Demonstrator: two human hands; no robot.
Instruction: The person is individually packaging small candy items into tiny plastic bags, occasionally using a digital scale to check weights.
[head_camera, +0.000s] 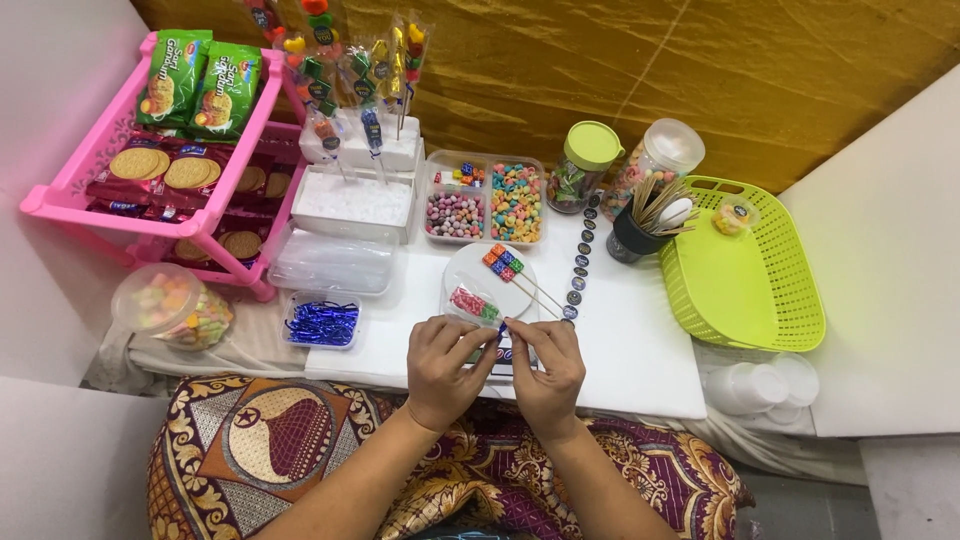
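Wrapped candy skewer (478, 306), a stick of pink candy pieces in a clear sleeve, lies on the near part of a white table (640, 350), held between both hands. Its long axis slants from far-left down to near-right, where the stick end meets the fingertips. The left hand (440, 365) pinches the sleeve near that end; the right hand (545, 368) pinches a blue twist tie (503, 327) just beside it. The hands touch at the fingertips, equally near. A second skewer (505, 264) rests on a white plate (470, 268) just beyond.
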